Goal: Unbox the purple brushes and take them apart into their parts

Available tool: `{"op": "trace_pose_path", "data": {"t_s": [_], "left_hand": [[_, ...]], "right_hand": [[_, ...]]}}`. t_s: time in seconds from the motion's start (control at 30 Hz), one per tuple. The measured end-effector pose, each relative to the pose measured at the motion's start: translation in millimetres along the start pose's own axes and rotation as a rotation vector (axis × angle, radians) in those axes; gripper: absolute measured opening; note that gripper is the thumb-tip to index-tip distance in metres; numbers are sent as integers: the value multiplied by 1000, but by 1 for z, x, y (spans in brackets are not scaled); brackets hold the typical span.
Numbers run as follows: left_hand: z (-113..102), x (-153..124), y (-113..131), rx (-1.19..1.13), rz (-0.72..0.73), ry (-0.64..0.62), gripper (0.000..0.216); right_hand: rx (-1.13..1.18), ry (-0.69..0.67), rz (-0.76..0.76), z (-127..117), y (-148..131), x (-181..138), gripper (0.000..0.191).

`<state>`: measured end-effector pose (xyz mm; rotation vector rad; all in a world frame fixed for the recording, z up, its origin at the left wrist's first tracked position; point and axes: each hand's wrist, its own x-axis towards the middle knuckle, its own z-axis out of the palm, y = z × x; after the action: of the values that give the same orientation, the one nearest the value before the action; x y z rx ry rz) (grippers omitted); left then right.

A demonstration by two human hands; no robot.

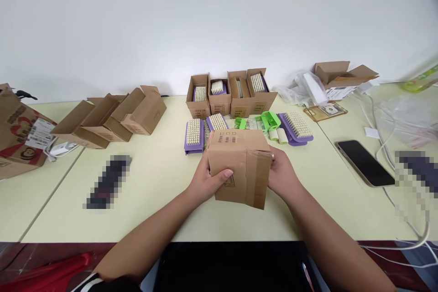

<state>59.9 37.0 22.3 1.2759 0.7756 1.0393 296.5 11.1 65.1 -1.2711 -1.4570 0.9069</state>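
"Where's the box (236,164)?"

"Held between both hands, over the bench (153,191)."

"And the grips?"

"Both closed on it. The left grip (205,178) wraps the near face, and the right grip (282,171) clasps the opposite side, its fingers mostly behind the box."

"Which way does it lie?"

"It's close to a cube, so the long axis is hard to call. It stands roughly upright, straight ahead of the person, with a taped seam (262,178) nearer the right grip."

"What's around it, counted?"

"Four open cartons (198,108) of brushes stand along the far side of the bench. In front of them lie at least three loose purple brushes (194,136), two pale rolls (278,135) and some green plastic pieces (270,121). One phone (364,163) lies off to the right."
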Motion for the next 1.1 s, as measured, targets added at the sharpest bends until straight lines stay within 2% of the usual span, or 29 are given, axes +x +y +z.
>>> {"op": "trace_pose_path", "data": {"t_s": [0.17,0.3,0.4,0.5,0.63,0.77,0.9,0.97,1.1], "left_hand": [[-3,0,-3,8,18,30,99],[-4,2,-3,-34,37,147,97],[-7,5,0,-89,47,272,92],[-10,9,4,-125,69,339,82],[-12,14,9,-218,37,347,78],[-12,16,11,-239,35,364,78],[-15,15,14,-263,37,371,75],[-18,14,18,-322,-28,335,73],[-17,13,30,-489,-177,243,75]], "right_hand": [[19,4,-34,3,2,1,25],[97,23,-16,1,3,5,23],[223,125,-21,0,8,10,28],[353,261,-21,1,18,15,35],[480,352,47,8,28,21,40],[596,456,51,15,29,25,45],[701,559,54,10,34,32,45],[723,503,68,0,39,36,43],[770,146,102,-15,47,38,51]]}}
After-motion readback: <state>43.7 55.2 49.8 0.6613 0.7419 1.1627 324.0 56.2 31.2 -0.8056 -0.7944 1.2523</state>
